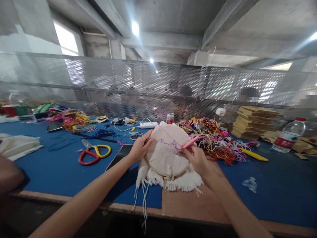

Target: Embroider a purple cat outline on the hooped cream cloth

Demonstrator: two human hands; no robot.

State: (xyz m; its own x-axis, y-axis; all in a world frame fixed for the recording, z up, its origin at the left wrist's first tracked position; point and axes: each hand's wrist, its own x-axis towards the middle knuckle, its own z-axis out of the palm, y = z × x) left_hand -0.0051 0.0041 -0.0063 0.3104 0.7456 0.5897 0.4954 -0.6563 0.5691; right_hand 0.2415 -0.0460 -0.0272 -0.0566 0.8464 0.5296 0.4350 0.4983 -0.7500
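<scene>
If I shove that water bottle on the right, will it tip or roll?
The water bottle stands upright, tall and narrow, so a high push would likely tip it. It looks mostly empty, so probably light. Once on its side, its round body may roll.

One embroidery hoop up front, one pink punch needle, two hands on it, left hand and right hand; one pair of scissors, one water bottle, one drink can, one stack of cardboard, one white power bank
</scene>
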